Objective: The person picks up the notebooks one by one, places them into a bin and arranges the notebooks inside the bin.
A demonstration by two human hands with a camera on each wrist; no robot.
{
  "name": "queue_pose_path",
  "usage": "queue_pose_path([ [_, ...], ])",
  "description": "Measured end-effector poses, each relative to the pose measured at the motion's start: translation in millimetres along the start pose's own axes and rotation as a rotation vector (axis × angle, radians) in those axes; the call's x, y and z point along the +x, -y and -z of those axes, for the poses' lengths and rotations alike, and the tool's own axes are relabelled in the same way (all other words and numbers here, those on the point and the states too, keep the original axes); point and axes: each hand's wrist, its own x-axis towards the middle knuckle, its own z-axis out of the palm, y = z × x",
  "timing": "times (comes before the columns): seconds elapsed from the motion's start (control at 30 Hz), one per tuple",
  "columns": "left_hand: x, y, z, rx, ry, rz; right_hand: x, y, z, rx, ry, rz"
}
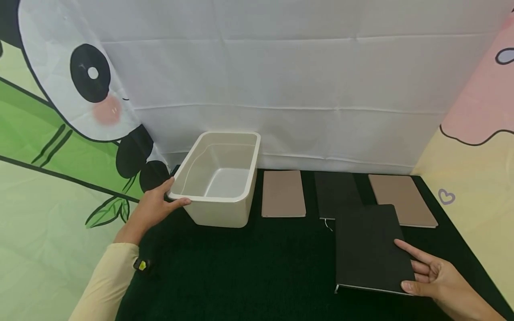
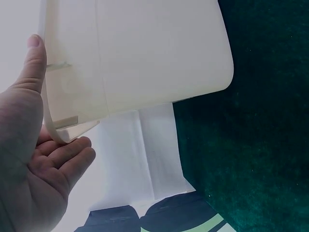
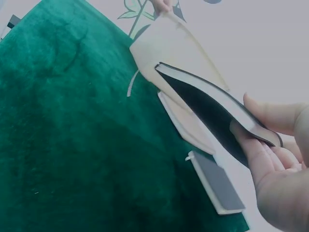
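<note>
Gripping the right edge of a black notebook [image 1: 370, 249], your right hand [image 1: 435, 276] holds it above green cloth [image 1: 241, 276] | notebook extends left of the grip | your left hand [image 1: 154, 206] clasps a cream bin [image 1: 226, 213]

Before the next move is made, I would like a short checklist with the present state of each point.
Black-covered rectangular paper notebook held in the right hand: ok.
Notebook lifted off the dark green cloth: ok.
Cream rectangular plastic bin gripped at its rim by the left hand: ok.
Bin's open top facing up: ok.
Notebook over the bin, if meant for it: not ok; it is off to the right.
Firmness of the right hand's grip: cannot tell.
</note>
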Motion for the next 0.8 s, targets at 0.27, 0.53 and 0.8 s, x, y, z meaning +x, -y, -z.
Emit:
queue_pose_path([
  [0.27,-0.5,-1.2,-0.4,0.002,0.005,0.013,14.8,36.3,-11.6,-0.101,-0.039,0.156],
  [0.53,0.7,0.8,-0.9,0.018,-0.014,0.007,44.8,68.3,-22.7,-0.129,0.010,0.276],
  [0.8,0.4,2.3,-2.1,0.011,-0.012,0.010,76.1,94.0,-40.5,-0.071,0.082,0.287],
])
